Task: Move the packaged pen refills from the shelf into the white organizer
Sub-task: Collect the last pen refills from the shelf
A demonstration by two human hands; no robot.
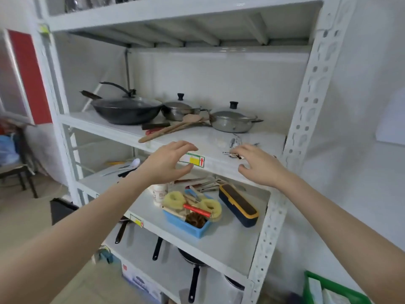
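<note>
Packaged pen refills [232, 155] lie near the front edge of the shelf [258, 139], right of the pans; I judge them light, slippery in clear wrap, best pinched across the flat middle. My right hand [259, 166] hovers over them, fingers spread and touching the pack's end, holding nothing; my left hand [169, 164] curls empty beside the yellow label [194, 160]. No white organizer is in view

The shelf unit [219, 163] is plain white with a yellow-and-white label [192, 160] bearing a red arrow, the wok [126, 109] black, the two lidded pots [230, 120] silver with black knobs, the basket [186, 223] blue, and the long case [237, 205] navy trimmed in yellow.
</note>
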